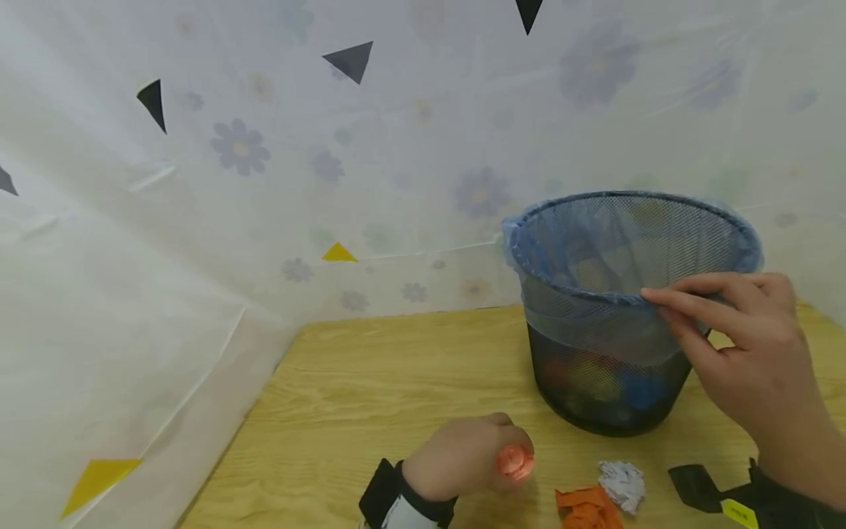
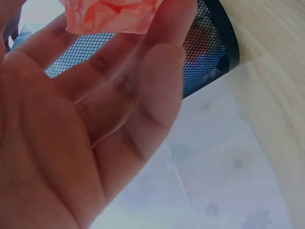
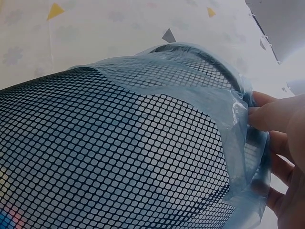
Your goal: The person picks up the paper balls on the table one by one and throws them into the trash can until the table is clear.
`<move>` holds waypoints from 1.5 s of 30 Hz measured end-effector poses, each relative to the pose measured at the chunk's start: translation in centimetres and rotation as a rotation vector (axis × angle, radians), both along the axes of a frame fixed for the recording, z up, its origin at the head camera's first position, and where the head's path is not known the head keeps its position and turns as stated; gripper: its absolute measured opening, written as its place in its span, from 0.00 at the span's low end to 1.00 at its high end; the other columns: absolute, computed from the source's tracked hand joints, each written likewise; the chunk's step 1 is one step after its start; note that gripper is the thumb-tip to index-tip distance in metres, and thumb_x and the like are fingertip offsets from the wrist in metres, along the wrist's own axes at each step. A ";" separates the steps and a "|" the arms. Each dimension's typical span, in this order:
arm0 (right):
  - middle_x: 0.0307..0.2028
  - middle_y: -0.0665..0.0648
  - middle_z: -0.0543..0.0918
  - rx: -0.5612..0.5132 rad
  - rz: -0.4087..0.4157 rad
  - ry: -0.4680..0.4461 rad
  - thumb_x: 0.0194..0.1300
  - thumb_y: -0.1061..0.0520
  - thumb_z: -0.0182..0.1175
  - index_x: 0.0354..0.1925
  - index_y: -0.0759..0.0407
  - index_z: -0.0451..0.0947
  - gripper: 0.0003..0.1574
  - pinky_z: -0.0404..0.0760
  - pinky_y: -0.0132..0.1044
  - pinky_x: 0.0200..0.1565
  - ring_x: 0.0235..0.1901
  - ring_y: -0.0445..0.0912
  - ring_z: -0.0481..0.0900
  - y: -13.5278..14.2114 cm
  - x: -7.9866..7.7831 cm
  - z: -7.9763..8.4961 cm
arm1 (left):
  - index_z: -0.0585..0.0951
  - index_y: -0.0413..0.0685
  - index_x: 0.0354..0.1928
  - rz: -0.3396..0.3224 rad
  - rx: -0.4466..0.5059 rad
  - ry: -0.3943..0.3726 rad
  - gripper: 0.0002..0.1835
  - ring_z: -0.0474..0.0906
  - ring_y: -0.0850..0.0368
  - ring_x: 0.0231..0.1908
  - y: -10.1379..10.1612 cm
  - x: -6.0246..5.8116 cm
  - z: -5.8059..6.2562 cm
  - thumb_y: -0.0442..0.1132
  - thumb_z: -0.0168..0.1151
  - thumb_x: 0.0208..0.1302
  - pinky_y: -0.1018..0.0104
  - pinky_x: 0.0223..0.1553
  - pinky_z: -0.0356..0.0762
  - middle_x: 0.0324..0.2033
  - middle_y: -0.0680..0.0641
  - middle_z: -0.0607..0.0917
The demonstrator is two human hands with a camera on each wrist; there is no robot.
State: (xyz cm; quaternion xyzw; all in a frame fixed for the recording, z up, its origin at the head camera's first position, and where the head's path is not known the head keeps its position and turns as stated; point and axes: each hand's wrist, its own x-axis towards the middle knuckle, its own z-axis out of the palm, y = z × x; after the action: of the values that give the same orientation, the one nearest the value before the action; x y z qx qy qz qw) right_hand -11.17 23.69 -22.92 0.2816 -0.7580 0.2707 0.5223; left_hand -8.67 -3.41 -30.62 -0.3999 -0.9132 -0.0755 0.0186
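A black mesh wastebasket (image 1: 608,397) stands upright on the table, a thin blue plastic bag (image 1: 595,316) lining it and folded over the rim. My right hand (image 1: 753,345) pinches the bag and rim on the near right side, thumb outside, fingertips over the edge. Coloured shapes show dimly through the mesh near the bottom. In front of the basket, to its left, my left hand (image 1: 463,455) holds a crumpled ball of salmon-pink paper (image 1: 515,462) in its fingers. The left wrist view shows this pink paper (image 2: 112,16) at the fingertips, with the mesh behind.
A crumpled white paper ball (image 1: 622,485) and a crumpled orange paper (image 1: 588,508) lie on the wooden table (image 1: 370,397) in front of the basket. Behind and to the left hangs a pale flowered sheet (image 1: 410,147) with black, grey and yellow triangles.
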 end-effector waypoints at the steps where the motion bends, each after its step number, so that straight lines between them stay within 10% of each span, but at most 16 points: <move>1: 0.34 0.68 0.76 0.000 0.000 0.001 0.71 0.37 0.42 0.35 0.67 0.83 0.38 0.52 0.43 0.45 0.31 0.59 0.63 0.0 0.0 0.0 | 0.81 0.63 0.36 0.006 0.007 -0.009 0.10 0.67 0.76 0.29 0.0 0.0 0.1 0.42 0.70 0.51 0.85 0.24 0.62 0.29 0.65 0.76; 16: 0.34 0.68 0.76 0.020 -0.012 -0.014 0.71 0.37 0.40 0.36 0.68 0.82 0.39 0.52 0.50 0.43 0.31 0.58 0.63 0.3 0.0 0.0 | 0.80 0.58 0.48 0.074 0.127 -0.027 0.21 0.72 0.74 0.33 0.4 -0.1 3.6 0.50 0.71 0.51 0.84 0.31 0.68 0.39 0.60 0.77; 29: 0.34 0.67 0.76 0.035 -0.006 -0.009 0.71 0.36 0.40 0.35 0.68 0.83 0.40 0.53 0.50 0.44 0.30 0.58 0.64 0.4 0.1 0.1 | 0.77 0.55 0.50 0.022 0.368 0.170 0.22 0.72 0.71 0.37 1.0 0.1 6.4 0.49 0.69 0.53 0.84 0.37 0.68 0.43 0.57 0.76; 45: 0.36 0.68 0.76 0.027 0.011 -0.032 0.71 0.36 0.40 0.35 0.69 0.82 0.41 0.52 0.52 0.43 0.33 0.59 0.64 0.5 -0.1 -0.3 | 0.77 0.49 0.53 0.056 0.581 0.184 0.24 0.68 0.66 0.25 1.6 0.4 8.3 0.45 0.69 0.54 0.82 0.26 0.66 0.46 0.51 0.78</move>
State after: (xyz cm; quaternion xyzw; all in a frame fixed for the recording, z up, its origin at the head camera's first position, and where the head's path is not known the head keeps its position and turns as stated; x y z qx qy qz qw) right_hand -11.26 24.17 -23.23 0.2881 -0.7684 0.2679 0.5047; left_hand -8.26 -1.83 -22.35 -0.3579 -0.8586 -0.2963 0.2168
